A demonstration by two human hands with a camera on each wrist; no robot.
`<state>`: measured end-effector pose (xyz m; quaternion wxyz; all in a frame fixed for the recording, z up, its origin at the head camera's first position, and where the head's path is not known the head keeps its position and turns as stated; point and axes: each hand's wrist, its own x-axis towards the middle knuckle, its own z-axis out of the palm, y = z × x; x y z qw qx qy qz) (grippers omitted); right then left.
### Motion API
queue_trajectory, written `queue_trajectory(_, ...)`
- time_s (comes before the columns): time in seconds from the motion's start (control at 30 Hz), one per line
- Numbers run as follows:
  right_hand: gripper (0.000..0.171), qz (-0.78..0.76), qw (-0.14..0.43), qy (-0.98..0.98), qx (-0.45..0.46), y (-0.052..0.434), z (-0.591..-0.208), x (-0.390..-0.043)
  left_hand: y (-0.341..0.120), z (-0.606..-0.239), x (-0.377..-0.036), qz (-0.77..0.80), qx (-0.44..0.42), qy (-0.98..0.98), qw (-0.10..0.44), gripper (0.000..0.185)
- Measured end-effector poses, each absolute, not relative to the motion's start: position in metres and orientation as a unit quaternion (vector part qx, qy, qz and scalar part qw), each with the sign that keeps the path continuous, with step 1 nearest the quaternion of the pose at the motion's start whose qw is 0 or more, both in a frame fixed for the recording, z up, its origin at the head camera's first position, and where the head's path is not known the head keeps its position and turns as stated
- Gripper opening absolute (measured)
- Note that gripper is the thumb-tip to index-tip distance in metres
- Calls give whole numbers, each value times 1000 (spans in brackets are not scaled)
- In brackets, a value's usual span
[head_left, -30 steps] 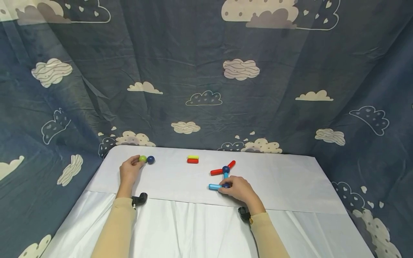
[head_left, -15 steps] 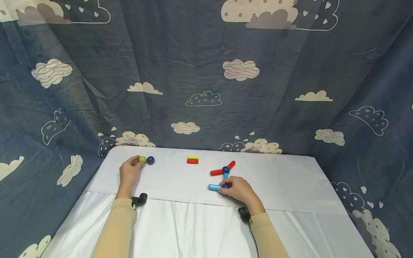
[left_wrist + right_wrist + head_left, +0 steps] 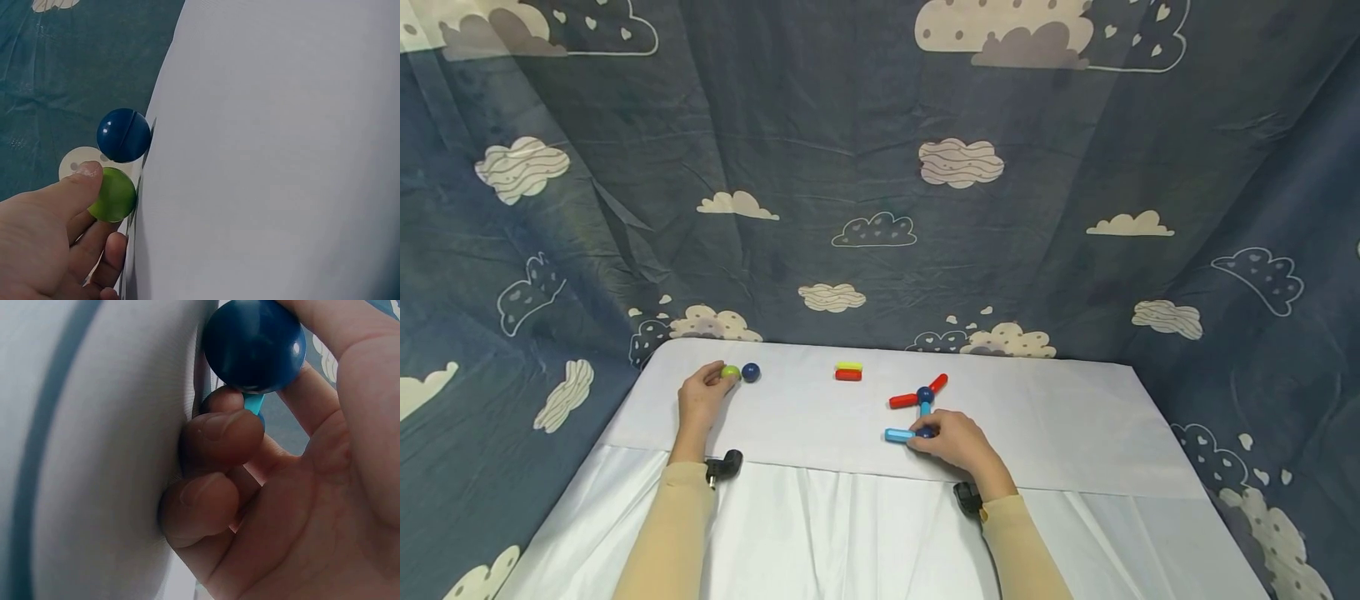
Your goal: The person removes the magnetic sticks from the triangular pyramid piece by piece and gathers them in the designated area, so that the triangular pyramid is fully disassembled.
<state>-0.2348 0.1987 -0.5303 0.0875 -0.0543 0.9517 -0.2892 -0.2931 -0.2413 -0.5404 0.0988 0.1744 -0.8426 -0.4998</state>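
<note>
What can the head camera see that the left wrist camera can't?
Only the head view shows the right hand holding a dark blue ball joined to light blue sticks, two red sticks, a yellow-and-red pair and the cloud curtain. Only the left wrist view shows the thumb close up on the green ball. Both show the left hand, the green ball, the blue ball beside it and the white table.

A table [image 3: 1075, 433] under a white cloth [image 3: 850, 533] stands against a dark blue curtain [image 3: 865, 167] printed with clouds, which wraps behind and beside the table.
</note>
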Motion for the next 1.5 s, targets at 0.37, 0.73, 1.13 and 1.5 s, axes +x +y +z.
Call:
queue_trajectory(0.37,23,-289,79,952,-57,201,-531,-237,-243,-530,-291,-517,167,-832,107,56)
queue_trajectory(0.73,23,-286,79,953,-61,203,-528,-239,-226,-481,-275,-534,142,-810,198,51)
queue_trajectory(1.13,22,-287,82,953,-58,202,-531,-237,-138,-464,-242,-566,38,-799,202,42)
queue_trajectory(1.5,24,-278,83,955,-63,199,-530,-236,-49,-510,-228,-534,-95,-838,53,41)
